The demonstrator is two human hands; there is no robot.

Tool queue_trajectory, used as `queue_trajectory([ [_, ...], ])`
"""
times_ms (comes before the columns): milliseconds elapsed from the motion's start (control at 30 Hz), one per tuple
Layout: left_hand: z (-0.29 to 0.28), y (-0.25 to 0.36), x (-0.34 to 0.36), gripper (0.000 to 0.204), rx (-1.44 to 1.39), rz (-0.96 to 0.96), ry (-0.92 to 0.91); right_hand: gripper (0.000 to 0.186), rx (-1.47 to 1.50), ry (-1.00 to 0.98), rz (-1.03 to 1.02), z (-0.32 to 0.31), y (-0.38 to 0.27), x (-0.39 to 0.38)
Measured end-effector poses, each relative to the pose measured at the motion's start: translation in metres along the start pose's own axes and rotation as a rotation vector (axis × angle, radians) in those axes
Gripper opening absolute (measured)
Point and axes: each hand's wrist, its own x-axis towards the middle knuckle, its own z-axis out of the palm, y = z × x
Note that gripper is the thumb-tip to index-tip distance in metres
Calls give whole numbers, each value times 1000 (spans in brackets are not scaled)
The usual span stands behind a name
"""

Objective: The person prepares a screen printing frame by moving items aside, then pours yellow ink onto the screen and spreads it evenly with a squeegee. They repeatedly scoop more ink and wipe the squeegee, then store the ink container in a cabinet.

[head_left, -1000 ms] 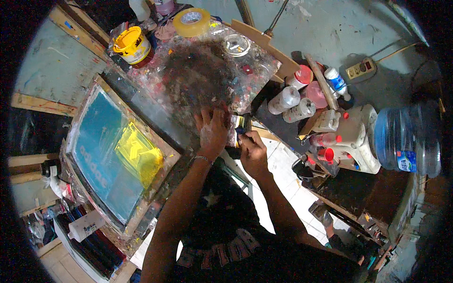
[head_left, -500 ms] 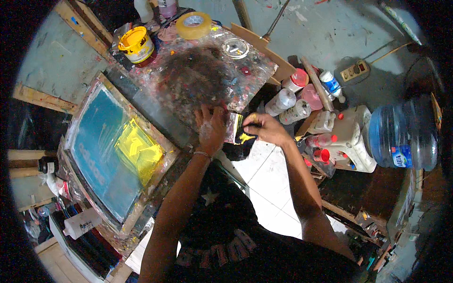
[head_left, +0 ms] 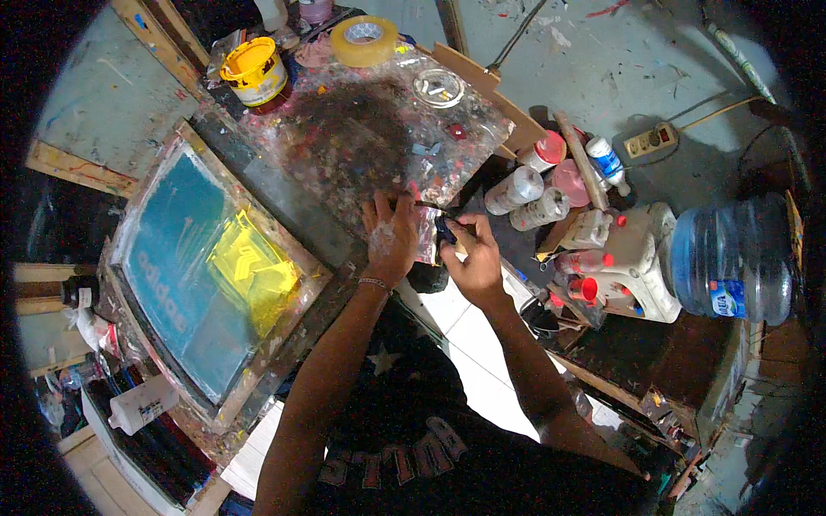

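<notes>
My left hand (head_left: pixel 390 236) is at the near right corner of the paint-spattered tabletop (head_left: pixel 335 146), its fingers curled over the edge. Beside its thumb side shows a small pale piece with dark smears (head_left: pixel 426 234), which that hand seems to grip. Close by on the right, my right hand (head_left: pixel 475 262) is closed around a small dark object (head_left: pixel 446 229) whose kind I cannot make out. To the left lies a framed printing screen (head_left: pixel 185 267) with blue-green mesh and a patch of yellow ink (head_left: pixel 251 267) along its right side.
On the table's far side are a yellow ink tub (head_left: pixel 255 73), a roll of tape (head_left: pixel 364 41) and a round lid (head_left: pixel 439 89). To the right stand several bottles (head_left: pixel 514 191), a white jerrycan (head_left: pixel 641 258), a large water bottle (head_left: pixel 731 258) and a power strip (head_left: pixel 651 140).
My right hand has turned and come closer to my left, now with its fingers upward around the dark object. The yellow-smeared part seen beside it before is no longer visible. My left hand stays nearly in place.
</notes>
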Motion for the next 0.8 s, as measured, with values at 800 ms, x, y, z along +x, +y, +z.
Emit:
queue_trajectory([
  [800,6,-6,-1,25,-26,5,-13,20,98,74,120,-13,23,17],
])
